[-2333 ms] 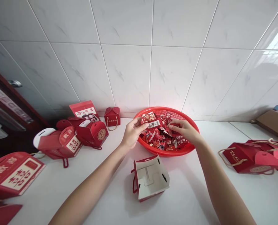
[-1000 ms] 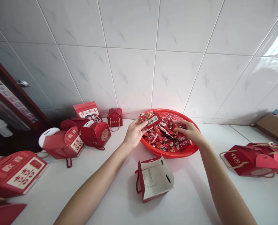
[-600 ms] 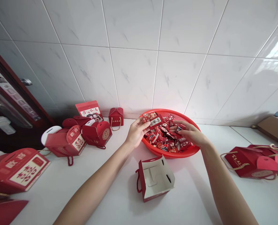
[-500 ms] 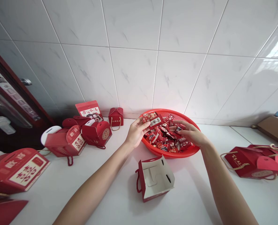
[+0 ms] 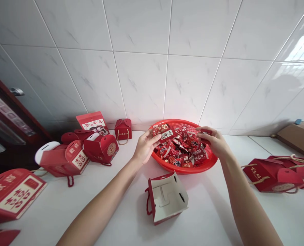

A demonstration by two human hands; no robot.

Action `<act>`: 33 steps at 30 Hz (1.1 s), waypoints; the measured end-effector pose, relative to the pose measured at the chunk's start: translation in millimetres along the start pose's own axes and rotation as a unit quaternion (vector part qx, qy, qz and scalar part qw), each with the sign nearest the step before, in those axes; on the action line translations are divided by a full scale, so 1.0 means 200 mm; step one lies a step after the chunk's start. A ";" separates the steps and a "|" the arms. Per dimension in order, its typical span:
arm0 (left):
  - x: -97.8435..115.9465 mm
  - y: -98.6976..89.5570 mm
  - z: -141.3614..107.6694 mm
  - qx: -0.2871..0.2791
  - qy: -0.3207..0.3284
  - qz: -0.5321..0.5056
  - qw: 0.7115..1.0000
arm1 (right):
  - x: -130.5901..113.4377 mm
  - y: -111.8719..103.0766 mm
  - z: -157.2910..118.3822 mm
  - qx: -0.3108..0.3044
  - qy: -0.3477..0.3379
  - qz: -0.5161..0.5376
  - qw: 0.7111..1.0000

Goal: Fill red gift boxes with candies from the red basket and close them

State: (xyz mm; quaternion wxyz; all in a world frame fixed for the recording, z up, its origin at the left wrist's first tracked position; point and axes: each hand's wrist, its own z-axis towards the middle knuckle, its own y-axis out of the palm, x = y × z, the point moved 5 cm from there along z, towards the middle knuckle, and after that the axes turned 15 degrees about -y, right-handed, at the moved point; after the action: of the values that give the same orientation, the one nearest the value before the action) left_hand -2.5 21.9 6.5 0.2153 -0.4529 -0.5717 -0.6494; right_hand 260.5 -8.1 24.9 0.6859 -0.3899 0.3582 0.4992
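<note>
My left hand [image 5: 145, 146] is closed on a flat red candy packet [image 5: 164, 132] with gold and white print, held over the left side of the basket. Under it, the red plastic basket [image 5: 167, 166] is filled with many red wrapped candies [image 5: 185, 150]. At the basket's right rim, my right hand [image 5: 213, 140] pinches a small wrapped candy [image 5: 205, 132], mostly covered by the fingers. In front of the basket stands an open red gift box [image 5: 167, 196] with a white inside and a red cord handle; nothing lies in it.
Several red gift boxes stand at the left, among them a double-happiness box [image 5: 17, 194] and a small closed box [image 5: 123, 131] by the tiled wall. More red boxes [image 5: 269, 174] and a brown carton [image 5: 299, 138] are at the right. A dark door [image 5: 3, 116] borders the left.
My right hand has risen from among the candies to the basket's right rim, a candy now in its fingers. My left hand still holds the packet. The view has shifted slightly.
</note>
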 end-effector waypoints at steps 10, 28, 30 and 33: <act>0.00 0.00 0.00 0.001 -0.001 0.014 1.000 | 0.05 0.07 -0.03 -0.221 0.044 -0.495 0.839; 0.00 0.00 0.00 -0.016 0.000 0.022 1.000 | 0.03 0.17 -0.10 -0.329 0.088 -0.546 0.766; 0.00 0.00 0.00 -0.019 -0.003 0.020 1.000 | 0.04 0.17 -0.09 -0.322 0.085 -0.543 0.771; 0.00 0.00 -0.01 -0.016 -0.006 0.017 1.000 | 0.04 0.15 -0.08 -0.305 0.071 -0.531 0.788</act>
State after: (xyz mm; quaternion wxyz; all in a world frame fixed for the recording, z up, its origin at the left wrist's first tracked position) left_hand -2.8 20.9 6.5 0.2156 -0.4693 -0.5548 -0.6522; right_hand 231.1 -12.7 5.6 0.6608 -0.7418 -0.0285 0.1108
